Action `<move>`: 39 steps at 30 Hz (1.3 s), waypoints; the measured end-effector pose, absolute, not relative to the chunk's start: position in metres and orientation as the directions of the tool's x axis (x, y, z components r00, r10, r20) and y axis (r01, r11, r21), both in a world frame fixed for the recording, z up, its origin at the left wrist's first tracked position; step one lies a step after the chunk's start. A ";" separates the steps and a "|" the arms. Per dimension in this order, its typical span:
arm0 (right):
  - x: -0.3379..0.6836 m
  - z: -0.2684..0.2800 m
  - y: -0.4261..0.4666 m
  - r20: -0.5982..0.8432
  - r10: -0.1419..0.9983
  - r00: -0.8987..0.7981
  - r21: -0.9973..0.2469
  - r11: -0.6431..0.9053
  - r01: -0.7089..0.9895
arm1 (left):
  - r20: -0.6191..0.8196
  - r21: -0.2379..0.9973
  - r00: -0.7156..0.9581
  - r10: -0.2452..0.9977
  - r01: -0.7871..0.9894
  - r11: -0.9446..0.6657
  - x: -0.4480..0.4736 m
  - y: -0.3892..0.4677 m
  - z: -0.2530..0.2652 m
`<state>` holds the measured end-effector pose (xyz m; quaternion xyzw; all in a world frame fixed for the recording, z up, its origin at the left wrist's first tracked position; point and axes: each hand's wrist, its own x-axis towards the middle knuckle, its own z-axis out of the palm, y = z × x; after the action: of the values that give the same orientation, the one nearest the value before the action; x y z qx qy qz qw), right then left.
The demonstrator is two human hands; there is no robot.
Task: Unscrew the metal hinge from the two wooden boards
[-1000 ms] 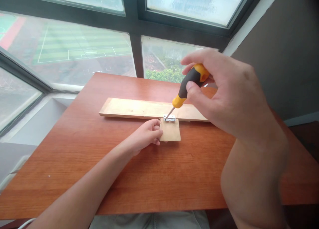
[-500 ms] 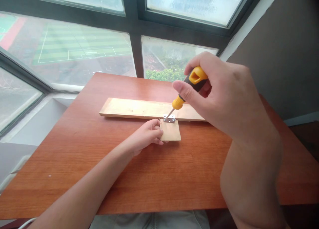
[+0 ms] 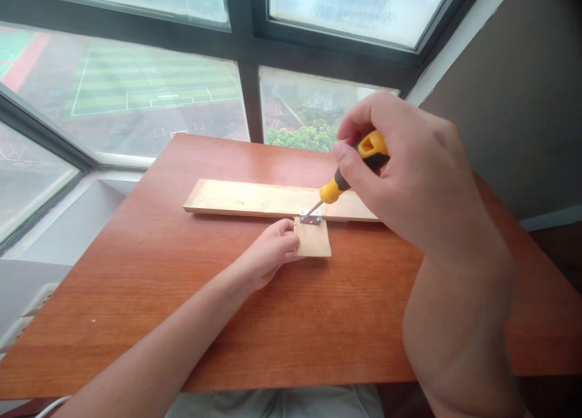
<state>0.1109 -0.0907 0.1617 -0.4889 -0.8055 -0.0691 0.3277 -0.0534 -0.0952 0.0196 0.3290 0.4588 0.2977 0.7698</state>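
My right hand (image 3: 409,175) grips a yellow and black screwdriver (image 3: 350,172), tilted down to the left. Its metal tip rests on a small silver hinge (image 3: 311,218). The hinge joins a small square wooden block (image 3: 313,239) to a long wooden plank (image 3: 254,198) lying across the table. My left hand (image 3: 270,251) pinches the left edge of the small block and holds it flat on the table.
The reddish wooden table (image 3: 182,309) stands against a large dark-framed window (image 3: 248,84). A brown wall (image 3: 522,90) rises on the right. My right forearm fills the lower right of the view.
My right hand has turned the screwdriver handle in its fingers; the tip stays on the hinge. My left hand and the block have barely moved.
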 end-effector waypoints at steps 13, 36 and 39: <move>0.112 0.164 -0.095 0.559 0.753 -0.347 -0.301 0.574 0.761 | -0.437 0.787 0.492 0.753 -0.197 0.585 -0.057 -0.095 0.015; 0.115 0.160 -0.089 0.546 0.776 -0.316 -0.253 0.512 0.821 | -0.412 0.787 0.520 0.749 -0.211 0.579 -0.058 -0.094 0.010; 0.115 0.160 -0.089 0.541 0.800 -0.260 -0.270 0.458 0.847 | -0.412 0.786 0.529 0.742 -0.205 0.583 -0.059 -0.094 0.010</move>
<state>0.1149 -0.0894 0.1595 -0.5194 -0.7929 -0.0372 0.3167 -0.0586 -0.0939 0.0098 0.3485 0.3850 0.2951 0.8020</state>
